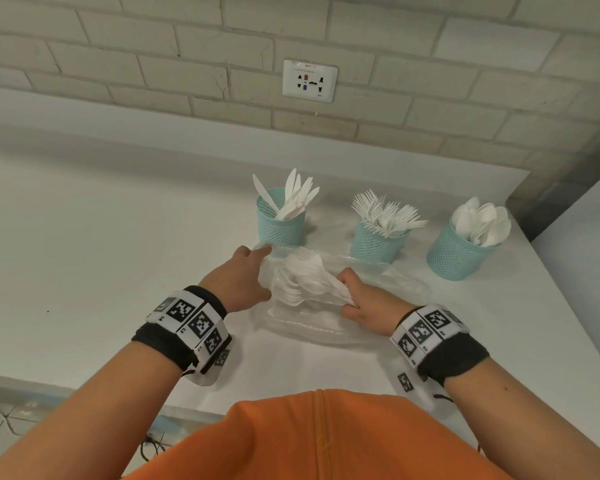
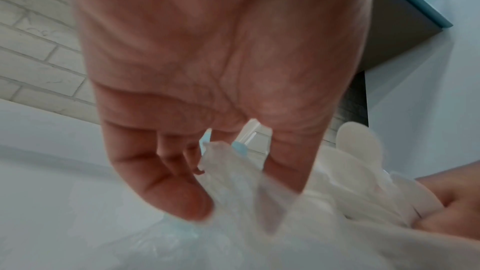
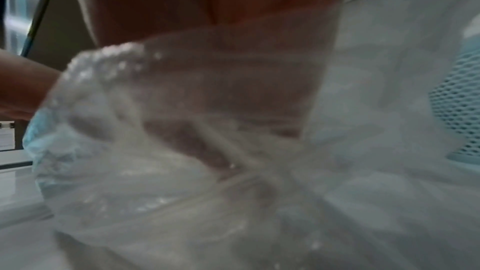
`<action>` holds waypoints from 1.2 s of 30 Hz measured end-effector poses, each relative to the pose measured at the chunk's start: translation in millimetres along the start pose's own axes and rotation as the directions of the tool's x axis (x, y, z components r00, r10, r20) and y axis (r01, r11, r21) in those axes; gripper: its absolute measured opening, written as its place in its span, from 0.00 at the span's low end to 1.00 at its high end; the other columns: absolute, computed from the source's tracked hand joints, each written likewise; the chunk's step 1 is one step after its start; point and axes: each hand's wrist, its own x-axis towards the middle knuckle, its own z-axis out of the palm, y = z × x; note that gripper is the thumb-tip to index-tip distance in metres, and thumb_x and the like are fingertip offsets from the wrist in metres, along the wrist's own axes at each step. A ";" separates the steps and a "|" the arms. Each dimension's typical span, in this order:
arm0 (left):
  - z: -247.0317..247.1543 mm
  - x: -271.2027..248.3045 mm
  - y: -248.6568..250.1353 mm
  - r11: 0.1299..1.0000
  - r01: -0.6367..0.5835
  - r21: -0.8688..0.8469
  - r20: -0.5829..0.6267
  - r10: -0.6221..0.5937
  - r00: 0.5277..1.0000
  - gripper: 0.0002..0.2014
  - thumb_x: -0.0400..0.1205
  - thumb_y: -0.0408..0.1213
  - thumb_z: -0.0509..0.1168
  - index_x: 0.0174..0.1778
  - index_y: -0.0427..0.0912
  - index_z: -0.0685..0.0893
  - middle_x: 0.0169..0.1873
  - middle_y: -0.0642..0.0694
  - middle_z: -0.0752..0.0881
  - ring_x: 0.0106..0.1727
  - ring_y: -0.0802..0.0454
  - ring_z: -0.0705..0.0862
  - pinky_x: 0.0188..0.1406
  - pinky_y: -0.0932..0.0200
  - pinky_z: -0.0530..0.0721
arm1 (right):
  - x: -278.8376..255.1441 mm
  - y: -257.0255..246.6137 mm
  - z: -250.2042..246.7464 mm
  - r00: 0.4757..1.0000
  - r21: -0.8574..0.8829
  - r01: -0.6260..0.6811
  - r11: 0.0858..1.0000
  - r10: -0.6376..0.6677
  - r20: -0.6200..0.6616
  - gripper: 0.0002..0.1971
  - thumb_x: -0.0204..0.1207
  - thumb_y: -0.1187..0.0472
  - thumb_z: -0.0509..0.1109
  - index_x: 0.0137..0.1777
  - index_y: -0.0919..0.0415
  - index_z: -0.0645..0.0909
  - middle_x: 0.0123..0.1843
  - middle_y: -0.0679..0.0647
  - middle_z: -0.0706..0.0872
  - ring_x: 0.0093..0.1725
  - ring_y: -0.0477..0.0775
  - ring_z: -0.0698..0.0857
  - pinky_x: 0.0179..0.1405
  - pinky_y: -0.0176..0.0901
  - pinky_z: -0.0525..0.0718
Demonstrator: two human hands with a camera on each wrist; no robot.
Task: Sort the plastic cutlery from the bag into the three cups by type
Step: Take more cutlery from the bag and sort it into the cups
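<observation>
Lying on the white tabletop [image 1: 84, 237], just in front of the three cups: clear plastic bag [image 1: 326, 327], crumpled, with white plastic spoons [image 1: 305, 275] bunched inside and partly sticking out of its opening.

Left hand [image 1: 238, 278]: at the bag's left edge, fingers [image 2: 179, 198] bent and reaching to the film, thumb alongside; in the left wrist view, bag film between thumb and fingers. Grip on the film not fully confirmed; cannot tell whether pinching or only touching.

Right hand [image 1: 364, 303]: fingers curled, gripping the spoon handles at the bag's near right side. Right wrist view mostly covered by blurred bag film [image 3: 207, 151].

Behind the bag, a row of three teal mesh cups, standing upright and apart from one another:
- left cup [image 1: 281, 223]: white knives, blades up.
- middle cup [image 1: 378, 245]: white forks, tines up, fanned out.
- right cup [image 1: 459, 254]: white spoons, bowls up.

Behind the tabletop: brick wall with a white socket plate [image 1: 309, 81].
</observation>
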 end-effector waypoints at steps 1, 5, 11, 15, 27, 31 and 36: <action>0.6 -0.8 0.5 0.999 -0.024 0.031 -0.057 0.026 0.998 0.38 0.76 0.41 0.70 0.81 0.52 0.59 0.73 0.42 0.65 0.69 0.44 0.70 0.65 0.51 0.75 | -2.0 0.1 -1.5 0.999 0.030 0.021 0.999 -0.021 -0.026 0.20 0.79 0.60 0.62 0.68 0.55 0.61 0.43 0.55 0.82 0.38 0.55 0.81 0.37 0.43 0.76; 0.5 -2.6 6.1 0.975 -0.180 0.130 -0.270 0.209 0.940 0.32 0.74 0.43 0.70 0.75 0.54 0.70 0.71 0.48 0.66 0.68 0.46 0.65 0.68 0.48 0.67 | -2.7 -3.4 -6.5 0.992 0.123 0.081 0.989 -0.068 -0.108 0.22 0.81 0.61 0.60 0.75 0.56 0.62 0.53 0.54 0.82 0.47 0.54 0.81 0.44 0.41 0.77; -6.6 -0.9 24.9 0.874 -0.336 -0.351 -0.229 0.268 0.936 0.27 0.76 0.34 0.70 0.71 0.49 0.72 0.49 0.52 0.82 0.35 0.56 0.82 0.38 0.69 0.79 | 6.4 -8.4 -3.3 0.976 0.186 0.109 0.977 -0.070 -0.204 0.15 0.80 0.50 0.65 0.62 0.55 0.73 0.52 0.51 0.85 0.51 0.53 0.83 0.53 0.46 0.78; -9.0 0.7 36.6 0.800 -0.317 -0.509 -0.219 0.235 0.947 0.23 0.76 0.34 0.70 0.65 0.49 0.72 0.38 0.50 0.83 0.37 0.52 0.83 0.41 0.53 0.84 | 9.9 -16.9 -5.2 0.949 0.245 0.113 0.963 -0.031 -0.313 0.16 0.77 0.44 0.67 0.59 0.51 0.79 0.43 0.45 0.86 0.35 0.43 0.82 0.47 0.45 0.82; -3.4 5.6 81.1 0.662 -0.433 -0.612 -0.247 0.360 0.900 0.22 0.75 0.48 0.73 0.57 0.36 0.78 0.46 0.37 0.81 0.30 0.43 0.84 0.31 0.48 0.87 | 30.0 -57.7 -11.2 0.887 0.661 0.282 0.695 0.073 -0.455 0.07 0.80 0.61 0.64 0.57 0.59 0.77 0.32 0.51 0.82 0.27 0.52 0.80 0.28 0.46 0.82; 7.2 10.5 83.8 0.632 -0.463 -0.621 -0.291 0.362 0.886 0.14 0.81 0.42 0.66 0.55 0.35 0.77 0.36 0.42 0.80 0.26 0.51 0.80 0.22 0.53 0.81 | 32.9 -55.1 -5.6 0.886 0.624 0.245 0.742 0.091 -0.455 0.10 0.80 0.68 0.63 0.59 0.58 0.74 0.30 0.52 0.80 0.26 0.52 0.79 0.24 0.41 0.81; 13.5 14.6 84.6 0.618 -0.471 -0.629 -0.325 0.341 0.882 0.09 0.85 0.36 0.60 0.56 0.37 0.80 0.38 0.54 0.81 0.38 0.75 0.80 0.43 0.78 0.77 | 23.0 -42.3 -9.6 0.911 0.432 0.234 0.871 -0.040 -0.411 0.25 0.71 0.62 0.73 0.68 0.54 0.73 0.52 0.50 0.87 0.50 0.47 0.86 0.52 0.43 0.85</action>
